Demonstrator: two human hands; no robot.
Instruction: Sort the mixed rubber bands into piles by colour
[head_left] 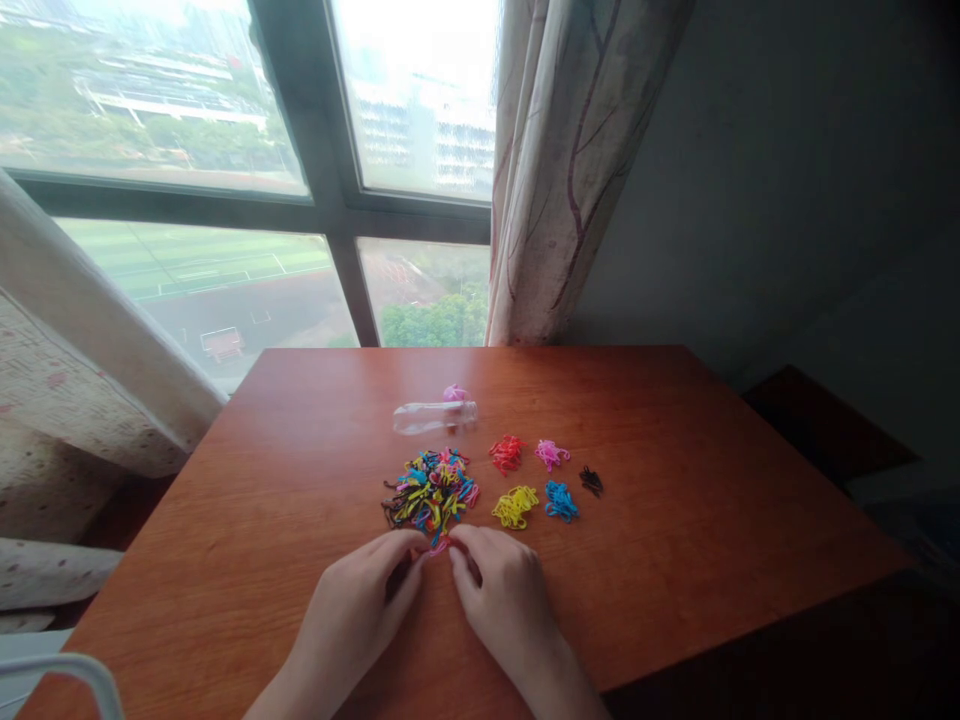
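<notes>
My left hand and my right hand meet at the near edge of a mixed pile, both with fingertips pinched. Between them stretches a small pink rubber band; a bit of red shows at the right fingertips. Just beyond lies the mixed pile of small rubber bands in black, yellow, blue, pink and red. To its right are single-colour heaps: red bands, pink bands, yellow bands, blue bands and a small heap of black bands.
A clear plastic bottle lies on its side behind the pile, with a pink object by its neck. The wooden table reaches a window between curtains. A white curved bar stands at the lower left.
</notes>
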